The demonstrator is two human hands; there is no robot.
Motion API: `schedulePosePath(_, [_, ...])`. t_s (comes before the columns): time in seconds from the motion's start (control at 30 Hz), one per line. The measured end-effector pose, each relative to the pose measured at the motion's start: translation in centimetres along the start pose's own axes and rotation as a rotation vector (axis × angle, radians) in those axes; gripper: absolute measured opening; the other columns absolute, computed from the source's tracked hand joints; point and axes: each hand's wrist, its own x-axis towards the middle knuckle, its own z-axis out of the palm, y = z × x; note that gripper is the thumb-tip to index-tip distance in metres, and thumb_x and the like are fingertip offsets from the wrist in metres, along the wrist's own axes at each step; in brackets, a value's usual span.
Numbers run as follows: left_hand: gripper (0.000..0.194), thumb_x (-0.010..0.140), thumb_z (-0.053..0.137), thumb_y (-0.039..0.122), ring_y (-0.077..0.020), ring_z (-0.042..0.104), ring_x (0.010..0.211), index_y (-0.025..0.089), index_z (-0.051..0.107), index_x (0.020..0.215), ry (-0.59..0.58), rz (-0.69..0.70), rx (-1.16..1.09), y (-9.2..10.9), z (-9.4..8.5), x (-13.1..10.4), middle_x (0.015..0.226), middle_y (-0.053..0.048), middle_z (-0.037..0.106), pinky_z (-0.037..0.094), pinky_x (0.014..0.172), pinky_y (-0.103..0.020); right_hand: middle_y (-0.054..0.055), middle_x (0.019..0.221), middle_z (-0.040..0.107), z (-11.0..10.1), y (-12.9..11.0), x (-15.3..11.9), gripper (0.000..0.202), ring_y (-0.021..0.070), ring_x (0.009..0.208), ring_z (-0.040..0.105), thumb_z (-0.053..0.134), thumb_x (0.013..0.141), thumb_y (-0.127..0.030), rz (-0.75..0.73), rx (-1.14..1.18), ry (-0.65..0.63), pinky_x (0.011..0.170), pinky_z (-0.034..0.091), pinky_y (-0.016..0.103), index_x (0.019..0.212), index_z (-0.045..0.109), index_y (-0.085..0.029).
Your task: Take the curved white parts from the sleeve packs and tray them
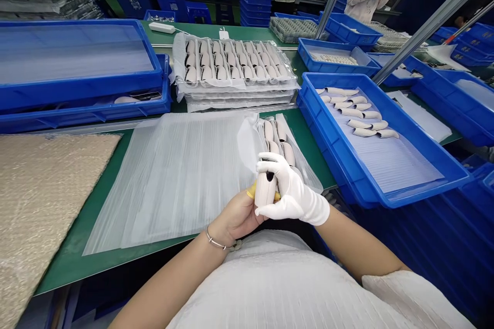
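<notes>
A ribbed, pale beige hollow piece [265, 191] with a dark opening at its upper end is held in front of my body. My left hand [240, 215], with yellow covers on its fingertips, grips it from the left and below. Wearing a white glove, my right hand [290, 189] closes round it from the right, thumb low and fingers over the top. Just beyond my hands, similar pieces [287, 153] lie in rows in a clear tray [306, 172], partly hidden by my glove. White translucent packing sheets [181, 180] lie to the left of that tray.
Stacked trays of beige pieces [231, 59] stand at the back. On the right, a blue bin [339, 164] holds several similar pieces on a white liner. Blue bins [77, 87] and a bubble-wrap sheet [46, 200] are on the left. Two people are across the bench; a metal post [432, 20] slants at right.
</notes>
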Motion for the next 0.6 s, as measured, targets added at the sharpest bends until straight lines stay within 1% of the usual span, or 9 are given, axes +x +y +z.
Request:
schedulePosePath(0.03, [0.026,0.081,0.08,0.038,-0.0114,0.061,0.063,0.013,0.072,0.08,-0.007,-0.002,-0.029,-0.1,0.0,0.1,0.072,-0.004,0.069,0.049,0.061,-0.022,0.021,0.145,0.043,0.2,0.2,-0.2,0.081,0.0365,0.135,0.049,0.085,0.066,-0.051,-0.006,0.036,0.001,0.106,0.046,0.053,0.132,0.048,-0.021])
schedulePosePath(0.1, [0.026,0.082,0.079,0.038,-0.0124,0.065,0.068,0.012,0.074,0.084,-0.006,0.0,-0.07,-0.1,0.1,0.0,0.079,-0.005,0.072,0.051,0.063,-0.021,0.02,0.153,0.037,0.3,0.4,-0.4,0.08,0.0367,0.142,0.042,0.082,0.07,-0.049,-0.026,0.112,-0.02,0.111,0.041,0.054,0.135,0.045,-0.024])
schedulePosePath(0.2, [0.036,0.085,0.075,0.047,-0.015,0.069,0.074,0.011,0.075,0.091,-0.002,0.018,-0.1,0.1,0.1,-0.3,0.085,-0.008,0.074,0.055,0.067,-0.023,0.016,0.161,0.029,0.2,0.5,-0.4,0.077,0.0351,0.151,0.028,0.079,0.078,-0.042,-0.076,0.191,-0.062,0.119,0.03,0.057,0.143,0.039,-0.027])
schedulePosePath(0.3, [0.046,0.082,0.074,0.054,-0.017,0.07,0.079,0.01,0.076,0.095,-0.023,0.05,-0.106,0.3,0.0,-0.6,0.088,-0.01,0.075,0.056,0.069,-0.024,0.011,0.163,0.029,-0.2,0.4,-0.4,0.08,0.0339,0.153,0.022,0.08,0.079,-0.04,-0.098,0.203,-0.075,0.123,0.02,0.058,0.146,0.038,-0.031])
schedulePosePath(0.37, [0.051,0.077,0.077,0.057,-0.0172,0.07,0.078,0.009,0.076,0.095,-0.047,0.05,-0.109,0.4,0.1,-0.6,0.086,-0.01,0.075,0.056,0.066,-0.023,0.009,0.164,0.027,-0.3,0.2,-0.5,0.081,0.0331,0.153,0.021,0.082,0.078,-0.037,-0.094,0.194,-0.073,0.124,0.019,0.057,0.146,0.038,-0.032])
schedulePosePath(0.47, [0.055,0.07,0.082,0.059,-0.0132,0.065,0.061,0.008,0.075,0.092,-0.06,0.048,-0.098,0.5,0.3,-0.7,0.077,-0.009,0.074,0.053,0.058,-0.022,0.009,0.165,0.024,-0.4,-0.1,-0.6,0.084,0.0323,0.154,0.02,0.083,0.077,-0.033,-0.082,0.143,-0.06,0.124,0.021,0.056,0.147,0.036,-0.033])
schedulePosePath(0.53, [0.055,0.068,0.084,0.058,-0.012,0.062,0.057,0.009,0.074,0.091,-0.034,0.069,-0.072,0.6,0.4,-0.7,0.075,-0.008,0.073,0.052,0.056,-0.023,0.01,0.165,0.025,-0.2,-0.3,-0.6,0.084,0.0332,0.153,0.023,0.084,0.077,-0.037,-0.072,0.127,-0.056,0.122,0.025,0.056,0.145,0.037,-0.032])
schedulePosePath(0.6, [0.055,0.067,0.085,0.059,-0.0125,0.062,0.058,0.011,0.073,0.091,0.006,0.096,-0.04,0.6,0.5,-0.6,0.074,-0.007,0.071,0.05,0.054,-0.023,0.012,0.161,0.03,0.0,-0.6,-0.5,0.08,0.0341,0.15,0.029,0.086,0.075,-0.041,-0.045,0.135,-0.038,0.12,0.03,0.056,0.141,0.042,-0.03])
